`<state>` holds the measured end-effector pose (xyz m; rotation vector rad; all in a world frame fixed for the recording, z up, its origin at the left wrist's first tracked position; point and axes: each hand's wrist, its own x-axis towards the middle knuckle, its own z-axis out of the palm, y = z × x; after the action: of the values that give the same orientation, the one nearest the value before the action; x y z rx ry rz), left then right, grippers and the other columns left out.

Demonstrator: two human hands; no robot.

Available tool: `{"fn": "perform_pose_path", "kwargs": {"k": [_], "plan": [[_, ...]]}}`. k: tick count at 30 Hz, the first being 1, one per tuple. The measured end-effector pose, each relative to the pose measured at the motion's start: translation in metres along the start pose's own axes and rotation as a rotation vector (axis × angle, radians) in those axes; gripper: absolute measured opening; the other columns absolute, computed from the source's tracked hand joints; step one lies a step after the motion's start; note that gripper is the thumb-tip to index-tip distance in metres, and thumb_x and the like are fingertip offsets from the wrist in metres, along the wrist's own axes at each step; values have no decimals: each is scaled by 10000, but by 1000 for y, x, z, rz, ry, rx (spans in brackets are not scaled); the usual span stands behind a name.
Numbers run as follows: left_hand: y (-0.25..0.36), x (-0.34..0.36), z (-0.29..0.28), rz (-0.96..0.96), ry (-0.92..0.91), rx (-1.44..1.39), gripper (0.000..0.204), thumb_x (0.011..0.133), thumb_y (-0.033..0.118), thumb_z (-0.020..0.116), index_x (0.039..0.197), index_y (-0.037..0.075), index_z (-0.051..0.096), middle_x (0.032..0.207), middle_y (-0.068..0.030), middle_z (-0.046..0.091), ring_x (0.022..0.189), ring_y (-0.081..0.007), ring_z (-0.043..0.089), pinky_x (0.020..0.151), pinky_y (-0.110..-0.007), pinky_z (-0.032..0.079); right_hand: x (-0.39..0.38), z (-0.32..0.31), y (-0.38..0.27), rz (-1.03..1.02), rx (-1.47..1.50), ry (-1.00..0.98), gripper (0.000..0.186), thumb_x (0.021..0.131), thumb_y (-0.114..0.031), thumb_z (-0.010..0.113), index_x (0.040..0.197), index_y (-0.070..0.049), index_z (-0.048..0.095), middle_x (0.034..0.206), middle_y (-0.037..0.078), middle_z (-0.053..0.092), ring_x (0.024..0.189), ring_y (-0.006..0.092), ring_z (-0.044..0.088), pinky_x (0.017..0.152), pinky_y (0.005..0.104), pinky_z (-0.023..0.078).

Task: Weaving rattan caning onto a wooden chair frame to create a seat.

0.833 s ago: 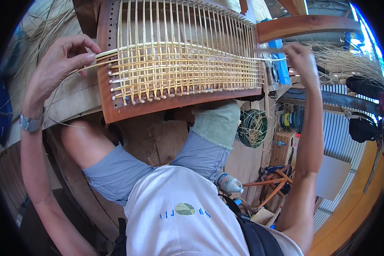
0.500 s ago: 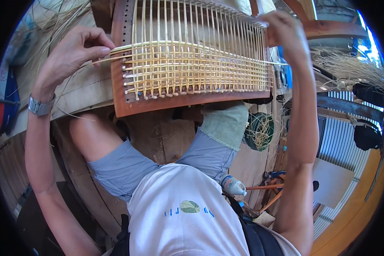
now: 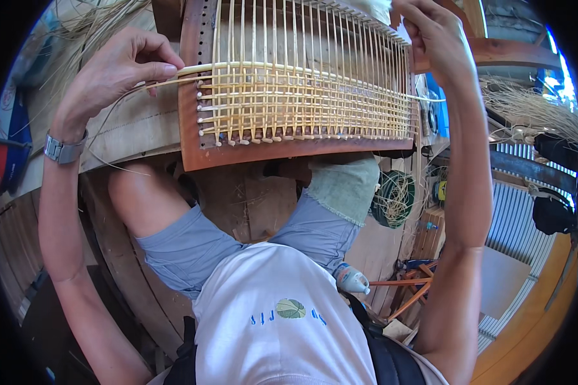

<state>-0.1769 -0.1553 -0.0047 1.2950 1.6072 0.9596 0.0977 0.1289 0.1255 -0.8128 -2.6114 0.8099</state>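
A reddish-brown wooden frame [image 3: 289, 149] lies before me, with pale rattan strands [image 3: 302, 106] woven into an open grid across its near part. Beyond the weave, only lengthwise strands span the opening. At the frame's left edge, my left hand [image 3: 125, 67] pinches a rattan strip [image 3: 205, 67] between thumb and forefinger; this strip runs rightward across the strands in a slight bow. My right hand [image 3: 437, 38] is raised over the far right corner, its fingers bent closed. Beside those fingers is something white [image 3: 380, 8], partly cut off at the top; whether they grip it is unclear.
Loose rattan strands lie on the wooden bench [image 3: 141, 128] at left, and a bundle of them [image 3: 533, 106] sits at far right. A green coil [image 3: 392, 199] is below the frame's right end. A whitish bottle [image 3: 352, 279] lies by my lap.
My right hand has moved farther away and slightly right, its blur gone. My left hand keeps its pinch on the rattan strip. The whole view has shifted a little.
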Motion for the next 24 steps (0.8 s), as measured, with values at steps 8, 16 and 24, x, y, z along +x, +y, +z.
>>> {"fn": "perform_pose_path", "kwargs": {"k": [8,16,24], "plan": [[-4,-2,0,19,13,1,236,928,185,717,990,-42,721,848,-30,669,754,-74,603,660,-235,510,-28,-12,24,183,-340,-145,254,976,-284,641,943,-50,735,624,-66,495,524,18,389,471,202,285],[-5,-9,-2,-3,15,-21,202,942,158,699,997,-35,720,868,-32,674,760,-70,608,671,-231,520,-38,-26,33,362,-339,-390,218,981,-257,640,966,-62,736,617,-72,501,519,8,389,454,205,276],[-6,-7,-2,-26,6,-53,180,938,129,695,992,-43,703,862,-29,663,760,-71,617,668,-226,527,-47,-53,45,463,-457,-195,192,977,-214,602,1013,-106,757,637,-64,496,547,31,404,493,219,306]]}}
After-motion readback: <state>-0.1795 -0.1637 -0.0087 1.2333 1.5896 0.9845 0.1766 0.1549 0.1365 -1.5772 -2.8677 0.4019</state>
